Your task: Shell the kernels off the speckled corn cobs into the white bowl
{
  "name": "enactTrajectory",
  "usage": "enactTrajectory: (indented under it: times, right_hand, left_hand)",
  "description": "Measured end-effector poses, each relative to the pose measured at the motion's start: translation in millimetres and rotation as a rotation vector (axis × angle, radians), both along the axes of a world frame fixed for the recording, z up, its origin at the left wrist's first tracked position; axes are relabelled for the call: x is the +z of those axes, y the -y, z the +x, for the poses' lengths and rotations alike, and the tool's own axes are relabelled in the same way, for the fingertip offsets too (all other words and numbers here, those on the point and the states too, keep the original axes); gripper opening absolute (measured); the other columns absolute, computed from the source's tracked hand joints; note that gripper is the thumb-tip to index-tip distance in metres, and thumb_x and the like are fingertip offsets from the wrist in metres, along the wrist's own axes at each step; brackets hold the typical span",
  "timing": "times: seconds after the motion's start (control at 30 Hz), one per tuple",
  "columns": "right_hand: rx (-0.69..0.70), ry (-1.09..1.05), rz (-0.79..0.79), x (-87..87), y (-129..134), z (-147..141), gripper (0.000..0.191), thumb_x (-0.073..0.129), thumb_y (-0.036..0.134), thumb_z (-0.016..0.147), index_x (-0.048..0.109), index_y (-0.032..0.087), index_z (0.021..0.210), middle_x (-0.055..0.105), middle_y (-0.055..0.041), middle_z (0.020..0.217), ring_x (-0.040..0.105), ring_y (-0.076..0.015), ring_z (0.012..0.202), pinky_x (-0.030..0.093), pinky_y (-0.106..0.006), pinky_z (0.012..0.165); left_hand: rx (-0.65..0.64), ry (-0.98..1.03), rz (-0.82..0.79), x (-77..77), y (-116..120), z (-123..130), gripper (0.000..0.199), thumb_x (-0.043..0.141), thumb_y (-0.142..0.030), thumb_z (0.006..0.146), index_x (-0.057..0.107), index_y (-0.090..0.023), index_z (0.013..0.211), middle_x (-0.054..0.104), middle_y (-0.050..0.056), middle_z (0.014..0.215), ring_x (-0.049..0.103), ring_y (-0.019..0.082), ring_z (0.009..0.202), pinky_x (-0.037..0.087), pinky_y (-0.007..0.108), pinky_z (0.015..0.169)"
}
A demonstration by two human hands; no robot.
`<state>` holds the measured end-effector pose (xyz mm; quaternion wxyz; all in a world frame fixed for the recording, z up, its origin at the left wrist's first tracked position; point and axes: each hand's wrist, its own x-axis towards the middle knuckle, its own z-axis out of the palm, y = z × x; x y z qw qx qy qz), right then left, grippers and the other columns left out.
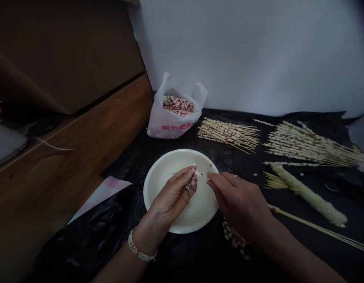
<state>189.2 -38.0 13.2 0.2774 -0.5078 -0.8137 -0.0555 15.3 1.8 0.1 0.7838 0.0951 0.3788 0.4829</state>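
Over the white bowl, my left hand is closed around several corn kernels, which show between thumb and fingers. A pale kernel sticks out past the thumb tip. My right hand is at the bowl's right rim, with thumb and index finger pinched together; anything between them is too small to make out. A few kernels lie inside the bowl. Loose kernels lie on the black plastic sheet, partly under my right forearm.
Behind the bowl stands a white plastic bag with corn cobs. To the right lie bundles of kernel-threaded sticks, a stripped cob, bare sticks and long thin sticks. A wooden board is at left.
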Motion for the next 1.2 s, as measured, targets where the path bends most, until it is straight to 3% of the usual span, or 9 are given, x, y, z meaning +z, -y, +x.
enactTrajectory:
  times: [0.3,0.63,0.83,1.0,1.13,1.2]
  right_hand:
    - [0.014,-0.006,0.008,1.5,0,0,0.028,0.046,0.017,0.104,0.073,0.014,0.102,0.075,-0.0077,0.085,0.068,-0.0159,0.067,0.05,-0.025,0.063]
    - [0.043,0.008,0.066,4.4,3,-2,0.024,0.046,0.013,0.103,0.071,0.012,0.103,0.075,-0.0084,0.085,0.068,-0.0175,0.067,0.051,-0.027,0.061]
    - [0.019,0.0,0.037,-3.4,2,-5,0.023,0.046,0.015,0.105,0.069,0.014,0.102,0.074,-0.0072,0.081,0.069,-0.0184,0.065,0.051,-0.028,0.059]
    - [-0.023,-0.065,0.015,-9.1,0,-13,0.025,0.041,0.023,0.109,0.064,0.013,0.111,0.077,-0.0091,0.09,0.071,-0.0175,0.066,0.052,-0.027,0.059]
    - [-0.022,-0.037,0.057,5.7,2,-10,0.038,0.034,0.034,0.111,0.06,0.009,0.124,0.078,-0.015,0.103,0.074,-0.0216,0.08,0.055,-0.032,0.068]
    - [-0.03,0.036,0.072,17.6,4,-3,0.038,0.036,0.036,0.11,0.063,0.01,0.12,0.077,-0.0159,0.107,0.074,-0.0258,0.087,0.056,-0.039,0.076]
  left_hand:
    - [0.028,0.024,-0.053,3.6,-1,1,0.012,0.071,0.002,0.085,0.077,-0.009,0.086,0.076,0.007,0.082,0.072,0.009,0.072,0.059,0.015,0.069]
    - [-0.01,0.028,-0.026,-1.5,0,-2,0.013,0.08,0.001,0.077,0.077,-0.009,0.085,0.076,0.005,0.08,0.071,0.008,0.069,0.059,0.014,0.068]
    - [-0.037,-0.021,0.001,3.7,5,3,0.011,0.079,-0.009,0.084,0.079,-0.01,0.095,0.076,0.007,0.089,0.072,0.01,0.077,0.059,0.017,0.07]
    - [0.019,-0.073,0.075,8.2,11,13,0.016,0.08,-0.011,0.084,0.08,-0.009,0.1,0.073,0.004,0.084,0.065,0.004,0.067,0.055,0.01,0.066]
    - [0.065,-0.084,0.058,13.6,9,15,0.01,0.076,-0.008,0.087,0.079,-0.008,0.096,0.073,0.004,0.079,0.065,0.004,0.065,0.057,0.011,0.067]
    - [0.104,-0.097,0.022,19.1,3,10,0.011,0.068,-0.004,0.091,0.078,-0.008,0.095,0.073,0.005,0.08,0.066,0.004,0.065,0.058,0.011,0.067]
